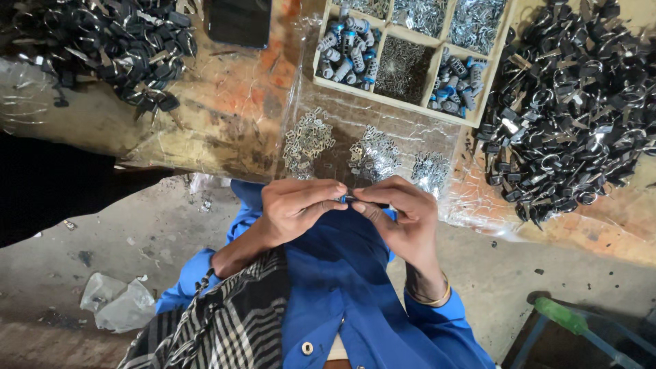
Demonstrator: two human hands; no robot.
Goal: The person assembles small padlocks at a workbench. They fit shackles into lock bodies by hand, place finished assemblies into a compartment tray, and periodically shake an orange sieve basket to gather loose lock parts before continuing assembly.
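My left hand (295, 208) and my right hand (400, 215) meet in front of my blue shirt, fingertips pinched together on a small metal cylinder part with a blue end (346, 199). Most of the part is hidden by my fingers. Just beyond my hands, three small heaps of tiny metal pieces (372, 154) lie on a clear plastic sheet at the table's near edge.
A wooden divided tray (408, 101) holds silver-and-blue cylinders, springs and small metal bits. Large piles of black-headed keys lie at the right (570, 109) and far left (109, 41). A dark phone (239, 20) lies on the worn table. Crumpled plastic (116, 301) sits on the concrete floor.
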